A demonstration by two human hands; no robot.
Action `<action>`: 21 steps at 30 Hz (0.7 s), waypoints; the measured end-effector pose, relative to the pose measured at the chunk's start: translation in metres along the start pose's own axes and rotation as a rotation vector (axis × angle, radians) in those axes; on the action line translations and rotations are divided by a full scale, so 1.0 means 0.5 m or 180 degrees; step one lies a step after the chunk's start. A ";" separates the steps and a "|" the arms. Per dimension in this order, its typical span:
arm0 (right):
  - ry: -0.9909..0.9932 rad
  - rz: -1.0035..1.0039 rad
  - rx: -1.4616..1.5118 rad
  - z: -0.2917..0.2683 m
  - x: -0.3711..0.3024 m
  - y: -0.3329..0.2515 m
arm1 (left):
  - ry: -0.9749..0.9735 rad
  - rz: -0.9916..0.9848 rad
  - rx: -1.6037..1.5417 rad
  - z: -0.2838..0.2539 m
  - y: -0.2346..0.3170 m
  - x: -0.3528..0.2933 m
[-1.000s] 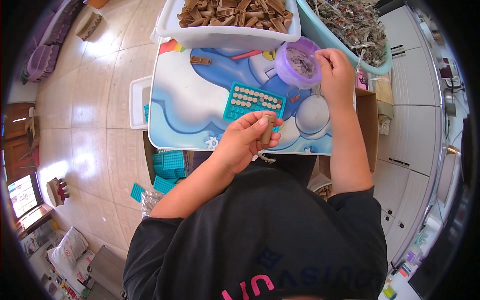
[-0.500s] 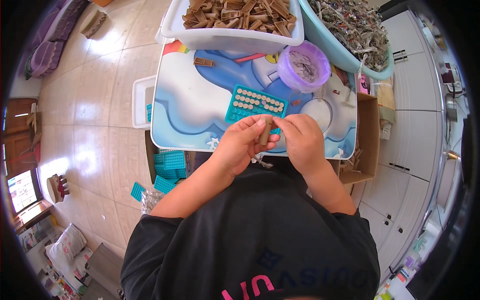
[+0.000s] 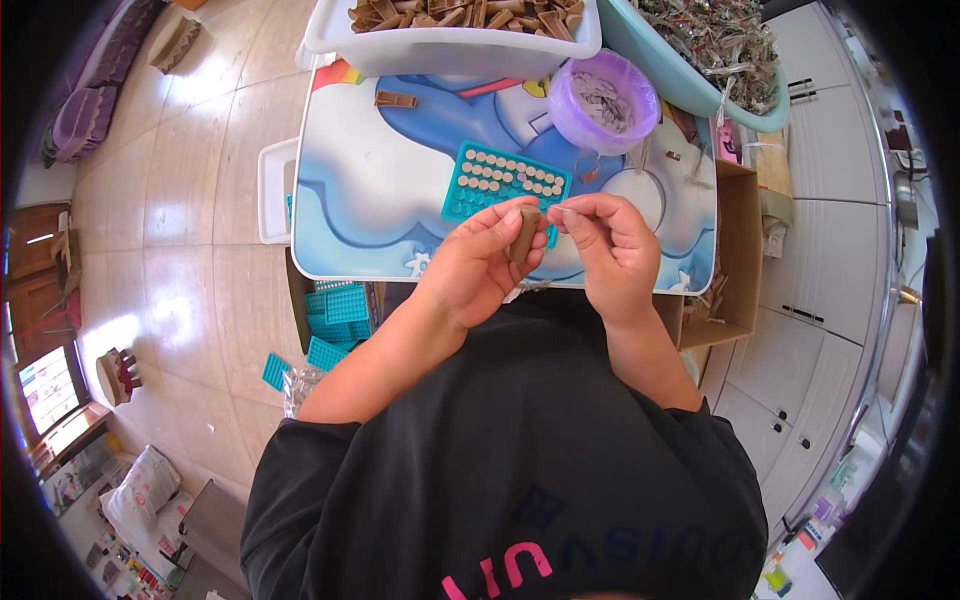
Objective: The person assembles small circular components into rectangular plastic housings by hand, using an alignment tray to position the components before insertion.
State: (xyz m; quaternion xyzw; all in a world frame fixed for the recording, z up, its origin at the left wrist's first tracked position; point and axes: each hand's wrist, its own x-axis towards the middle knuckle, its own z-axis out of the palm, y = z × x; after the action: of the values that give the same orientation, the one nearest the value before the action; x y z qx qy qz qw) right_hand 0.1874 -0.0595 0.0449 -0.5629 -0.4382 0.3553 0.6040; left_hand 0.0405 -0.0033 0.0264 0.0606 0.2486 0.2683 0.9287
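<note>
Just in front of the table edge, my left hand point(image 3: 470, 255) grips a small brown tube-like plastic piece point(image 3: 524, 238), which it holds roughly upright and slightly tilted. Close by its top end is my right hand point(image 3: 618, 250), thumb and forefinger pinched together; whatever lies between them is too small to make out. Beyond both hands a teal tray point(image 3: 457, 200) lies on the table, partly covered by my fingers. Several round beige discs point(image 3: 496, 161) sit in rows in its far part.
At the back of the patterned table point(image 3: 350, 200) stands a white bin point(image 3: 450, 52) of brown pieces. A purple bowl point(image 3: 572, 120) and a big pale-blue tub point(image 3: 690, 70) of scraps are to the right. One brown piece point(image 3: 396, 100) lies alone. Teal trays point(image 3: 340, 305) fill a box at left.
My right hand has drawn slightly right, away from the brown piece, its pinched fingertips now apart from it. The left hand keeps its hold. The whole view has shifted slightly.
</note>
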 end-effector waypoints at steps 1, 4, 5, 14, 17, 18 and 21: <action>-0.0137 -0.0039 -0.0012 0.002 0.000 -0.002 | 0.0000 0.0049 0.0102 -0.003 0.001 0.001; -0.0293 -0.1153 -0.1123 0.003 0.009 -0.006 | 0.0057 0.0147 0.0146 -0.004 -0.002 -0.003; -0.0303 -0.1147 -0.1119 0.004 0.008 -0.005 | 0.0104 0.0195 0.0094 -0.002 -0.002 -0.004; -0.0144 -0.1557 -0.1562 0.009 0.008 0.004 | 0.0116 0.0120 0.0032 0.006 -0.004 -0.009; -0.0119 -0.1505 -0.1518 0.017 0.006 -0.001 | 0.0145 0.0102 0.0021 0.007 -0.006 -0.010; -0.0241 -0.1457 -0.1650 0.010 0.003 0.010 | 0.0045 0.0093 0.0124 0.005 -0.008 -0.008; -0.0250 -0.1705 -0.1788 0.007 0.011 0.007 | 0.0011 0.0059 0.0272 0.004 -0.007 -0.011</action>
State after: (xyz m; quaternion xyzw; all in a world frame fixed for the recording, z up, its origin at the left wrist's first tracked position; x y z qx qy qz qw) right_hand 0.1866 -0.0529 0.0421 -0.5580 -0.6727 0.0724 0.4805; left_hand 0.0389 -0.0090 0.0300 0.1021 0.2609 0.2661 0.9224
